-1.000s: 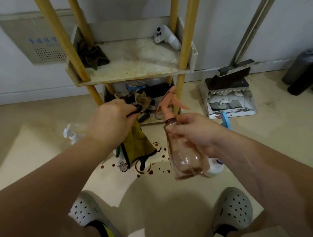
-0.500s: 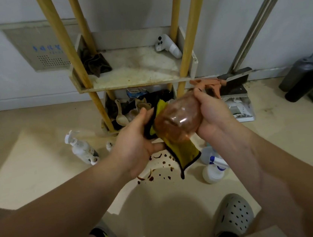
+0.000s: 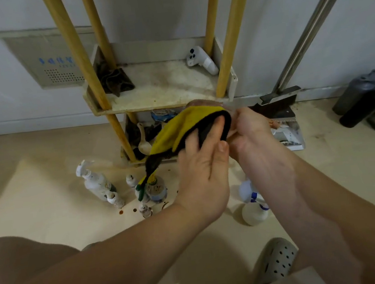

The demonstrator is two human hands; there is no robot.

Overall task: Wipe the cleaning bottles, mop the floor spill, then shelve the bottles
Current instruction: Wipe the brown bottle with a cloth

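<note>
Yellow cloth (image 3: pixel 180 129) over bottle (image 3: pixel 200 103), hands (image 3: pixel 205 170) gripping both

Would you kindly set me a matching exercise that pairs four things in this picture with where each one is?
Things:
1 yellow cloth
2 white controller
3 dark rag
4 stained white spray bottle

Places:
A standing on the floor
B back-left corner of the upper shelf
C draped over the left hand
D back-right corner of the upper shelf

Pairs: 1-C; 2-D; 3-B; 4-A
</note>
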